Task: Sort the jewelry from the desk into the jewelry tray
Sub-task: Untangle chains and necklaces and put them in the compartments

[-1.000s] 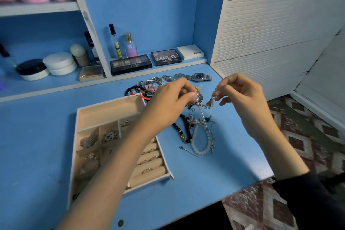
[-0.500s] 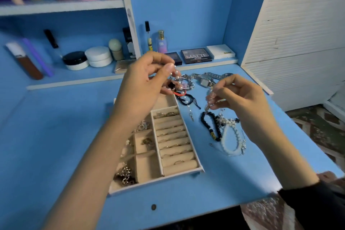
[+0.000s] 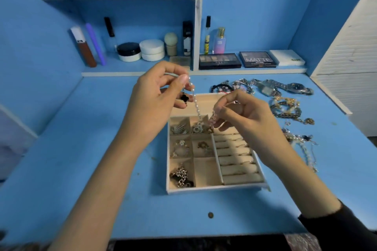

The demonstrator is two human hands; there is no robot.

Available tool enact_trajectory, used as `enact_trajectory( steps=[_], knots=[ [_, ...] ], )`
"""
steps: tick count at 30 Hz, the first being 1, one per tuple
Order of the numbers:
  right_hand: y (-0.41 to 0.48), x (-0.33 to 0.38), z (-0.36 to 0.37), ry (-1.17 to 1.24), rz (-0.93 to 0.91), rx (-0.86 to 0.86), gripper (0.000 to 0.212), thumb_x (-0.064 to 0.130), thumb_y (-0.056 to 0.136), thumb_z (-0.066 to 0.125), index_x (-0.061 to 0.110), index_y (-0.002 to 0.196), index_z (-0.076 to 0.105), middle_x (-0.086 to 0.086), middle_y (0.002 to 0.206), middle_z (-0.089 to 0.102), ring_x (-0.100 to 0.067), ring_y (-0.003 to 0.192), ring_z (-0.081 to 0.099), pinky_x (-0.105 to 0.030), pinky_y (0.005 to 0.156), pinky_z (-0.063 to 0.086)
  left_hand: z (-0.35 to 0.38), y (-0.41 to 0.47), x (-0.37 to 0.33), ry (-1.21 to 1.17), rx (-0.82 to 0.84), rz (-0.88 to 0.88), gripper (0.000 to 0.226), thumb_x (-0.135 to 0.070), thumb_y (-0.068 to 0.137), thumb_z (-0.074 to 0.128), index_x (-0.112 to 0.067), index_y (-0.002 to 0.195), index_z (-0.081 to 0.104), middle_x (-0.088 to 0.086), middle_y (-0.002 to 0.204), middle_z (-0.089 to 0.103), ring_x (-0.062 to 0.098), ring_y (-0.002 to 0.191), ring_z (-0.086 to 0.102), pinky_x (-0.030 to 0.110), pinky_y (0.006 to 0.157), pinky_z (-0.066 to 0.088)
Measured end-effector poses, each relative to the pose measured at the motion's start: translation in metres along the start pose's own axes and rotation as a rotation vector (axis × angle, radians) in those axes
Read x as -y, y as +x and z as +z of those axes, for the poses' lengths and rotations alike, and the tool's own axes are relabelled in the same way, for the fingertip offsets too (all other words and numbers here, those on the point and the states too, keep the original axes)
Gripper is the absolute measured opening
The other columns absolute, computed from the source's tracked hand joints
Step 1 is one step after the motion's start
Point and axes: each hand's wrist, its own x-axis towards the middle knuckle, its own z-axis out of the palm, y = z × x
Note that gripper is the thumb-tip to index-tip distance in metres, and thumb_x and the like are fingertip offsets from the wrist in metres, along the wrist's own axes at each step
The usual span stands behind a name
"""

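Both hands now sit over the jewelry tray (image 3: 212, 188) instead of over the loose pile, left one shifted further left and up. Left hand (image 3: 157, 100) pinches the top end of a pearl bracelet (image 3: 195, 102) between thumb and forefinger; a black clover charm (image 3: 184, 98) hangs by its fingers. Strand runs down and right to the right hand (image 3: 240, 117), which pinches the lower end just above the tray's top row of small compartments. Whether the strand touches the tray, can't tell.

Tray lies mid-worktop (image 3: 81, 169), its near edge well back from the worktop's front edge. Left compartments hold small pieces, a chain bracelet (image 3: 181, 175) in the near-left one; middle near compartment bare; ring rolls (image 3: 236, 157) on the right side.

Remaining jewelry toward the worktop's right edge: watches (image 3: 285, 87) near the back right, gold chain pile (image 3: 287, 109) below them, pearl strands (image 3: 302, 144) nearer the front. Wide bare blue surface left of the tray and along the front edge. Small dark spot (image 3: 210, 215) near the front edge. Cosmetics on the back shelf (image 3: 142, 72).
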Motion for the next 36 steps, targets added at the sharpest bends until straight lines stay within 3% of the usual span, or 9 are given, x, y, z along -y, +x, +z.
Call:
enact_trajectory(
  steps=[4,8,11,14,17,22,27,30,36],
  knots=[
    [0.001,-0.002,0.012,-0.078,0.006,0.018,0.004,0.006,0.087,0.059,0.002,0.084,0.059,-0.019,0.067,0.067,-0.02,0.06,0.06,-0.025,0.06,0.047,-0.009,-0.004,0.003,-0.015,-0.018,-0.011,0.012,-0.013,0.092,0.052,-0.021,0.085,0.057,0.003,0.078,0.068,0.02,0.067,0.069,0.027,0.06,0.055],
    [-0.001,-0.007,0.016,-0.177,0.016,0.048,0.007,0.007,0.086,0.059,0.01,0.08,0.06,-0.013,0.063,0.068,-0.037,0.063,0.06,-0.045,0.067,0.049,-0.012,-0.007,0.005,-0.038,-0.022,-0.03,0.01,-0.014,0.093,0.051,-0.019,0.086,0.056,0.005,0.079,0.067,0.02,0.067,0.07,0.03,0.061,0.056],
    [-0.004,-0.012,0.017,-0.299,0.024,0.112,0.005,0.009,0.084,0.06,0.011,0.079,0.061,-0.006,0.065,0.07,-0.036,0.069,0.06,-0.035,0.065,0.047,-0.012,-0.008,0.006,-0.04,-0.021,-0.037,0.008,-0.014,0.093,0.051,-0.018,0.088,0.056,0.005,0.079,0.067,0.019,0.067,0.07,0.029,0.061,0.056],
    [-0.006,-0.016,0.015,-0.521,-0.051,0.15,0.007,0.012,0.08,0.064,0.017,0.075,0.063,0.005,0.063,0.062,-0.01,0.064,0.053,-0.021,0.058,0.039,-0.012,-0.01,0.007,-0.056,-0.008,-0.045,0.008,-0.013,0.093,0.051,-0.017,0.087,0.056,0.006,0.078,0.067,0.02,0.068,0.07,0.028,0.06,0.055],
    [-0.005,-0.022,0.011,-0.712,-0.184,0.139,0.007,0.012,0.077,0.067,0.019,0.076,0.067,0.016,0.065,0.054,-0.005,0.073,0.047,-0.012,0.065,0.036,-0.008,-0.011,0.005,-0.072,0.018,-0.05,0.009,-0.011,0.093,0.051,-0.016,0.087,0.056,0.007,0.078,0.067,0.021,0.066,0.07,0.027,0.058,0.055],
    [-0.008,-0.022,0.001,-0.601,-0.133,0.031,0.019,0.012,0.082,0.064,0.031,0.08,0.063,0.009,0.066,0.056,-0.005,0.064,0.046,-0.012,0.058,0.034,0.0,-0.017,0.001,-0.07,0.078,-0.067,0.007,-0.012,0.093,0.052,-0.014,0.088,0.057,0.01,0.08,0.067,0.022,0.065,0.07,0.028,0.058,0.056],
    [-0.011,-0.024,-0.01,-0.529,-0.076,-0.009,0.015,0.007,0.084,0.06,0.02,0.084,0.067,0.01,0.059,0.054,-0.005,0.052,0.044,-0.012,0.049,0.034,0.006,-0.028,-0.003,-0.094,0.145,-0.115,0.005,-0.011,0.092,0.052,-0.01,0.091,0.057,0.011,0.079,0.068,0.025,0.062,0.07,0.029,0.057,0.057],
    [-0.014,-0.024,-0.013,-0.516,-0.074,-0.015,0.016,0.006,0.084,0.059,0.02,0.084,0.067,0.004,0.061,0.055,-0.008,0.052,0.044,-0.018,0.049,0.038,0.009,-0.035,-0.002,-0.1,0.211,-0.155,0.005,-0.01,0.091,0.052,-0.007,0.093,0.056,0.013,0.08,0.067,0.026,0.062,0.07,0.034,0.057,0.056],
    [-0.016,-0.025,-0.015,-0.507,-0.09,-0.03,0.014,0.01,0.085,0.06,0.022,0.083,0.066,-0.006,0.065,0.058,-0.017,0.056,0.049,-0.03,0.054,0.043,0.018,-0.047,0.012,-0.056,0.357,-0.286,0.005,-0.009,0.091,0.053,-0.012,0.087,0.056,0.01,0.075,0.064,0.028,0.064,0.068,0.027,0.054,0.056]
  ],
)
